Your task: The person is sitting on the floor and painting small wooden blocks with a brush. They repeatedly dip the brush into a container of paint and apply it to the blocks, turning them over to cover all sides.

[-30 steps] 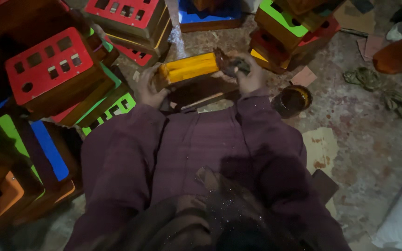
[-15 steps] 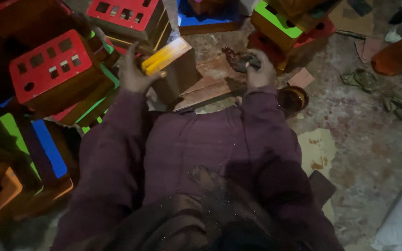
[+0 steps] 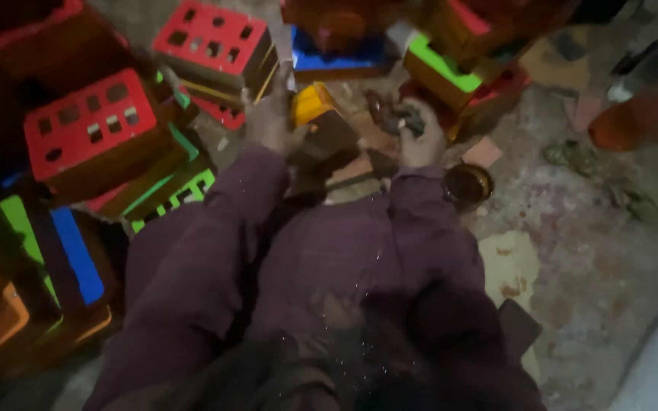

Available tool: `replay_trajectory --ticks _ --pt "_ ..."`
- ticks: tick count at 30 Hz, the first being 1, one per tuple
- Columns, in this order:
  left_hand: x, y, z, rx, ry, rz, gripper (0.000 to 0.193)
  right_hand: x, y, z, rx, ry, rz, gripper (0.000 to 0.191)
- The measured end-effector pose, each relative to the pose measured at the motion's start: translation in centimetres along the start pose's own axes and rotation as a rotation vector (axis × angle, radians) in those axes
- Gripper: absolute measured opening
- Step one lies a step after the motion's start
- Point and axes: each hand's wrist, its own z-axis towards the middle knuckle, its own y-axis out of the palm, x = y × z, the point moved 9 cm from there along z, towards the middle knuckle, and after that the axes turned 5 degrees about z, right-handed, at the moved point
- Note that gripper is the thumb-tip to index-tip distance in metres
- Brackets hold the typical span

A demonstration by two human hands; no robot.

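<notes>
The left hand [image 3: 269, 122] gripped a yellow-topped wooden box [image 3: 321, 125] while the right hand [image 3: 418, 137] clutched a dark rag [image 3: 399, 118]; tilted, the box could have slipped onto the crowded painted boxes [image 3: 93, 129].

Dim light, stained concrete floor [image 3: 588, 251] w/ debris, stacked colourful boxes [image 3: 93, 129].
</notes>
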Motion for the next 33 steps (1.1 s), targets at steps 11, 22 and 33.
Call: replay_trajectory --ticks 11,22,33 --pt "-3.6 0.8 -10.4 0.095 -0.122 -0.326 0.128 -12.7 8.2 -8.7 -0.418 -0.263 -0.212 0.060" --pt "-2.0 0.7 -10.3 0.071 -0.072 -0.347 0.123 -12.6 6.9 -9.0 -0.356 -0.348 -0.267 0.063" --pt "-1.5 0.2 -9.8 0.061 -0.020 -0.361 0.124 -8.7 3.8 -5.0 -0.213 -0.311 -0.477 0.051"
